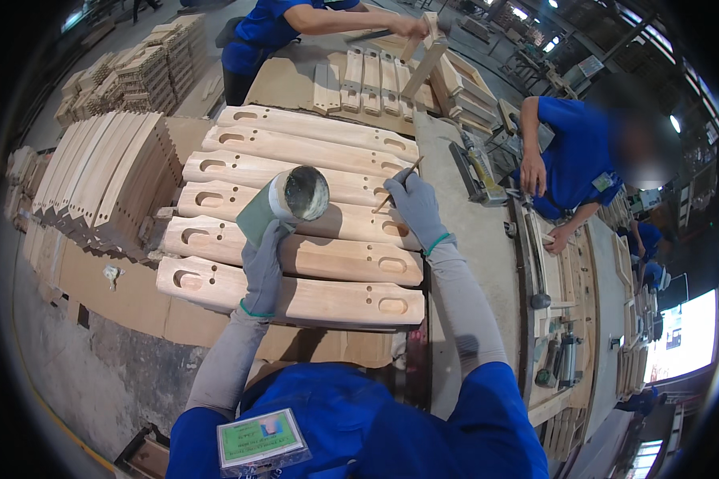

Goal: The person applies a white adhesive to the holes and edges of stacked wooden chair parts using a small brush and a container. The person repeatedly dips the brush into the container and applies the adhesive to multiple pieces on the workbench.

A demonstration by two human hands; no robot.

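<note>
Several pale wooden slats (351, 257) with oval slots and small round holes lie side by side in front of me. My gloved left hand (264, 267) grips a greenish cylindrical can (257, 214), tilted over the middle slats. The can's open mouth shows a dark, smeared inside. In my gloved right hand (417, 209) is a thin wooden stick (410, 171), pinched above the right ends of the slats. Its lower tip is close to the slot and holes of one slat; whether it touches the wood I cannot tell.
At the left stands a stack of wooden boards (104, 172). A nail gun (479, 172) lies on the bench to the right. A co-worker (571, 152) works there on wooden frames; another person (295, 24) handles wooden parts at the far side. A hammer (540, 299) lies on the right bench.
</note>
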